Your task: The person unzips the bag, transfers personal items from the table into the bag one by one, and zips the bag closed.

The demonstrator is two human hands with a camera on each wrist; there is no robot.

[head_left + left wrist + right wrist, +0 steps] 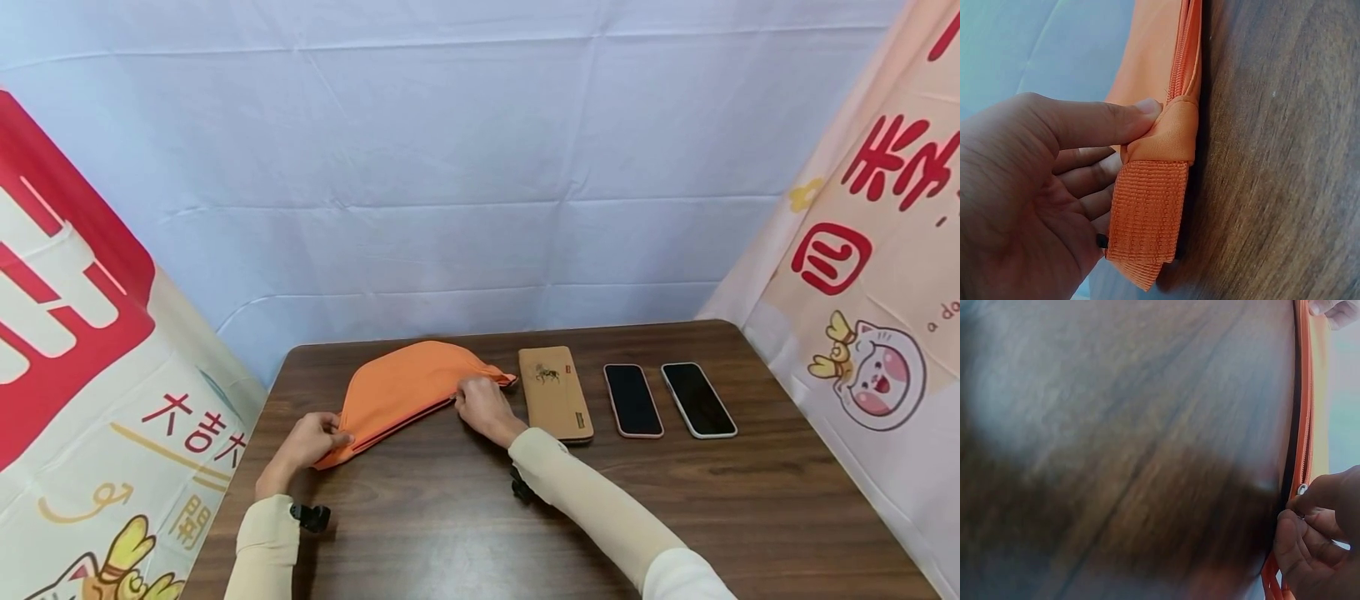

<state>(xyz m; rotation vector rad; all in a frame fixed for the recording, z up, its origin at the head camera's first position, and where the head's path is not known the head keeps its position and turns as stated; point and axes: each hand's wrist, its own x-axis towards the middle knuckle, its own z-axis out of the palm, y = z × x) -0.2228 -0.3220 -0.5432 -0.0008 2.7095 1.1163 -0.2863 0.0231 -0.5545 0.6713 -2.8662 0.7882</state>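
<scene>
The orange bag (411, 379) is lying near the far left corner of the surface (450, 525). The left grip (306, 442) is pinching its end, apparently steadying the zip (1180, 64), while the right grip (486, 407) is pinching the zip pull (1302, 488).

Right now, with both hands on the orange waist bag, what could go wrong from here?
The left hand pinches one end of the orange waist bag; if that slips, the bag might slide under a pull on the zipper.
The fabric fold along the zipper could catch in the slider, by the right hand.
The right sleeve lies close to the tan wallet, so a sideways sweep could nudge it.
</scene>
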